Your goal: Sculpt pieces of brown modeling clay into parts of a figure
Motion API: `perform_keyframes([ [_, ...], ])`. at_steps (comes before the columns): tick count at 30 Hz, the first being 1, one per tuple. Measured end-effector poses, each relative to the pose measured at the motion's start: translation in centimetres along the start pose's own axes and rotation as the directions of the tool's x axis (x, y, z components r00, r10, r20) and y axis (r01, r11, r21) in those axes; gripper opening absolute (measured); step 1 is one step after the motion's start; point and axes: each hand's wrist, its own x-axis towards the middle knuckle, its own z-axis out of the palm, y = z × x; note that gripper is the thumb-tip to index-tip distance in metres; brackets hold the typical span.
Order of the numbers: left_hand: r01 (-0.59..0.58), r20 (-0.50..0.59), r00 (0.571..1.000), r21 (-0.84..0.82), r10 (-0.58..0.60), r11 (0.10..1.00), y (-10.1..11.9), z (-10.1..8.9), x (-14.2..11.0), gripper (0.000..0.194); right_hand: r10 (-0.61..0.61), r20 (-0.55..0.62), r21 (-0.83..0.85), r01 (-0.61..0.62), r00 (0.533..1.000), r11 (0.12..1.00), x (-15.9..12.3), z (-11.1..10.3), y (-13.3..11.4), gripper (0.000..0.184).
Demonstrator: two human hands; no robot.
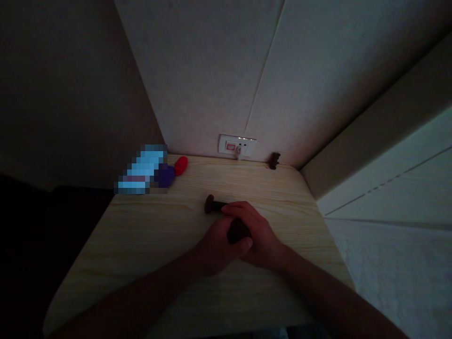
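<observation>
Just above the wooden tabletop, my left hand (218, 246) and my right hand (260, 234) are cupped together. Both are closed around a dark brown rounded lump (238, 230), whose top shows between them; its kind cannot be made out in the dim light. A dark, short-stemmed thing (209, 204) with a brown round end lies beyond them. Its black stem reaches the fingertips of my right hand, which hide its other end. I cannot tell whether the stem is touched or joined to the lump.
At the back left of the wooden table (155, 235) are a pixelated bright blue thing (143, 169), a purple round thing (165, 175) and a red oval thing (181, 165). A small brown figure (274, 161) stands back right. A plug sits in the wall socket (237, 146).
</observation>
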Motion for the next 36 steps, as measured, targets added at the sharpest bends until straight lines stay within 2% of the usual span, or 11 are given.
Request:
perform_keyframes([
  [2, 0.019, 0.000, 1.000, 0.039, -0.020, 0.999, 0.2, 0.0, -0.1, 0.034, -0.008, 0.007, 0.018, 0.007, 1.000, 1.000, 0.0, 0.0, 0.1, 0.061],
  [5, -0.019, -0.019, 1.000, 0.048, 0.020, 0.999, 0.4, 0.0, 0.0, 0.034, -0.019, 0.002, 0.038, 0.019, 1.000, 0.999, 0.0, -0.1, 0.0, 0.055],
  [9, -0.089, 0.023, 0.996, -0.048, 0.090, 0.995, 0.2, 0.0, 0.1, 0.036, -0.020, -0.040, 0.027, 0.021, 0.999, 0.999, 0.1, -0.3, -0.2, 0.046],
  [13, -0.093, 0.072, 0.992, -0.174, 0.107, 0.980, -0.1, 0.1, 0.3, 0.036, 0.012, -0.054, 0.009, -0.012, 0.998, 1.000, 0.1, -0.3, -0.2, 0.044],
  [16, -0.079, 0.087, 0.992, -0.187, 0.096, 0.979, 0.1, 0.0, 0.5, 0.031, 0.036, -0.069, 0.013, -0.035, 0.997, 0.999, -0.1, -0.3, 0.0, 0.045],
  [20, -0.063, 0.029, 0.997, -0.113, 0.067, 0.992, 0.4, -0.1, 0.5, 0.027, 0.034, -0.056, 0.026, -0.032, 0.998, 0.999, -0.2, -0.2, 0.3, 0.052],
  [24, -0.082, 0.033, 0.996, -0.132, 0.087, 0.988, 0.0, -0.2, 0.6, 0.028, 0.028, -0.026, 0.052, -0.027, 0.999, 0.998, 0.0, -0.3, 0.4, 0.056],
  [28, -0.062, 0.028, 0.997, -0.227, 0.071, 0.972, -0.1, -0.2, 0.9, 0.033, 0.032, -0.103, 0.052, -0.026, 0.994, 0.998, 0.1, -0.4, 0.4, 0.043],
  [32, 0.007, -0.010, 1.000, -0.333, -0.011, 0.943, 0.2, -0.3, 1.1, 0.040, 0.084, -0.193, 0.041, -0.077, 0.978, 0.996, 0.2, -0.4, 0.1, 0.035],
  [36, 0.001, -0.046, 0.999, -0.309, -0.017, 0.951, 0.3, -0.4, 1.1, 0.034, 0.081, -0.126, 0.047, -0.075, 0.989, 0.996, 0.4, -0.8, -0.1, 0.049],
])
